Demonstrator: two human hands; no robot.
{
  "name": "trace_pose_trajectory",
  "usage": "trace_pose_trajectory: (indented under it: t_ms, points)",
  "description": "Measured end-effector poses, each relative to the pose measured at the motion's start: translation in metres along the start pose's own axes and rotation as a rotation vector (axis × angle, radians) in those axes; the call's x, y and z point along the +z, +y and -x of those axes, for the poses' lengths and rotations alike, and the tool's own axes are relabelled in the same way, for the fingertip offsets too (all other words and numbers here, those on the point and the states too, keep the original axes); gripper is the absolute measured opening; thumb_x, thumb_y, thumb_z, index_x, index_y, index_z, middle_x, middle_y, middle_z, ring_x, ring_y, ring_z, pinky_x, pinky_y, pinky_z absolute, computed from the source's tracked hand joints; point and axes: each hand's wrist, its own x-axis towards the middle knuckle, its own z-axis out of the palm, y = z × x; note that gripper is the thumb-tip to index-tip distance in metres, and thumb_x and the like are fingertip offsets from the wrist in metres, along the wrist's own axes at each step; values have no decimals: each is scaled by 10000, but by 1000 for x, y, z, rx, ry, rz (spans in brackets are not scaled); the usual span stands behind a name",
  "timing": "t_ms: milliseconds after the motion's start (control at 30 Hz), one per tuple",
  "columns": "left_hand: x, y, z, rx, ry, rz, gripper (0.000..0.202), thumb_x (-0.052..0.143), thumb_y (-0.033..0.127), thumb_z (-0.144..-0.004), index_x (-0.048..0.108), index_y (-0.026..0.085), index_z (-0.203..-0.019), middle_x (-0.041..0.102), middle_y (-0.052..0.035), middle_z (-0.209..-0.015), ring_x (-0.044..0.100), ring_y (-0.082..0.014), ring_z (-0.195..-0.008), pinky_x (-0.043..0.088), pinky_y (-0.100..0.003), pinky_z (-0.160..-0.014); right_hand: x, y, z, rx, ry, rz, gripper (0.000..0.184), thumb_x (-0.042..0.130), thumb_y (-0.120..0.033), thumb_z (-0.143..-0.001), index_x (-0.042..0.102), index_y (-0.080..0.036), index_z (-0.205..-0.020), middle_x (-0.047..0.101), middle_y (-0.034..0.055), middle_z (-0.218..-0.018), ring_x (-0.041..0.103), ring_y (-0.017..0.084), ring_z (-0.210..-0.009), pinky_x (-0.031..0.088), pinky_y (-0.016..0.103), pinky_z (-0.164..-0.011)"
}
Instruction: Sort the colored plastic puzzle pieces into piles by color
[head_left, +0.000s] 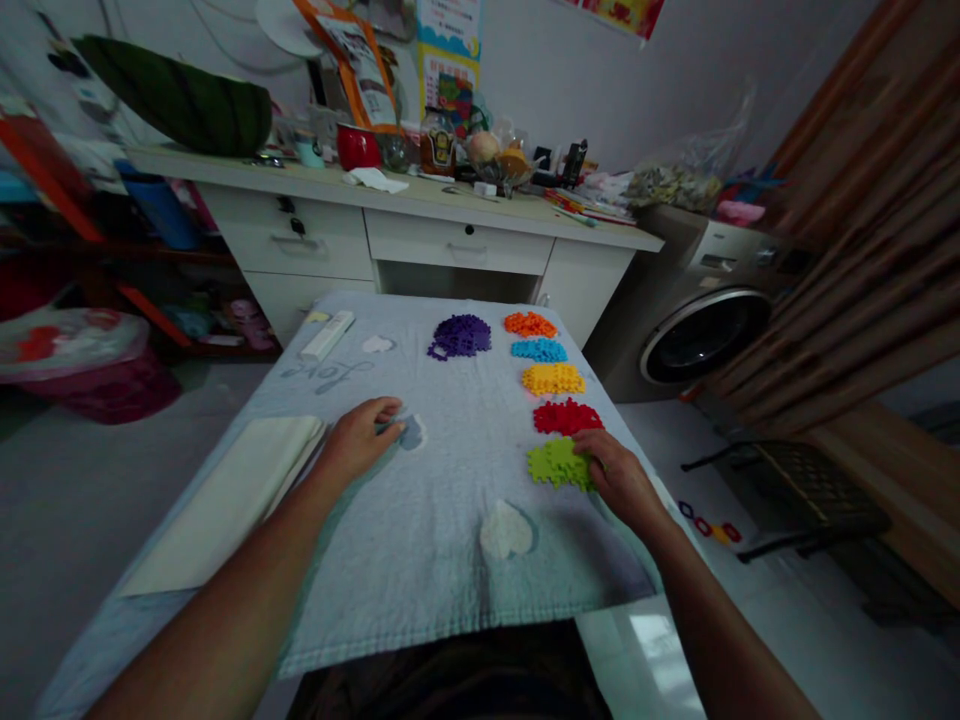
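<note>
Five small heaps of interlocking plastic building pieces line the table's right side: orange, blue, yellow, red and green. A larger purple heap lies at the far middle. My right hand is at the right edge of the green heap, fingers bent and closed on green pieces there; its grip is partly hidden. Over the cloth, left of centre, my left hand hovers by a printed grey heart. Its fingers are loosely curled, thumb apart from the index finger, with nothing visible between them.
A pale cloth covers the table. On its left lie a folded cream sheet and a long white box. Behind stands a white drawer desk crowded with items. A washing machine and a stool are at the right.
</note>
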Motion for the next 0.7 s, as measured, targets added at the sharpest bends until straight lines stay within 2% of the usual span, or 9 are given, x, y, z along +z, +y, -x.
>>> trace_pose_trajectory:
  t_ms: [167,300,400,500,600,700]
  points:
    - [0,1,1,11,3,-7,419,590,467,-718,637,205,-1042,718,-78,-1043,675,-244,-924,520,-391,-889,2,-12,-4,44,45,14,358,416,-26,-700,637,-207,-915,686,93,-1100,607,236,-1098,451,454,-1012]
    - [-1,4,1,14,-7,6,413,595,465,-714,637,206,-1034,720,-78,-1050,676,-245,-927,520,-390,-889,15,-47,-26,2,60,-44,333,429,-31,-751,635,-204,-946,673,97,-1090,602,232,-1076,463,437,-976]
    - [-2,5,1,5,-5,6,412,597,458,-710,639,205,-1032,722,-80,-1049,678,-244,-917,522,-386,-884,39,-82,-44,-71,-24,-68,305,457,-34,-785,641,-189,-974,669,102,-1082,592,231,-1062,449,427,-979]
    - [-1,4,1,-4,2,0,409,599,461,-709,643,208,-1027,722,-74,-1058,678,-235,-902,526,-376,-872,70,-108,-56,-108,-214,-41,252,533,-79,-823,659,-178,-1017,657,111,-1134,567,244,-1096,429,425,-991]
    - [0,1,0,-6,19,17,425,588,468,-714,642,197,-1037,720,-75,-1059,676,-226,-890,529,-367,-865,98,-118,-60,-129,-319,-4,228,594,-155,-848,662,-159,-1066,621,133,-1220,538,261,-1138,417,427,-997]
    - [1,-1,0,-12,25,32,438,582,473,-721,641,191,-1050,721,-76,-1051,677,-221,-887,535,-358,-848,114,-115,-60,-119,-337,20,229,615,-202,-858,662,-161,-1079,610,128,-1235,524,262,-1141,411,420,-995]
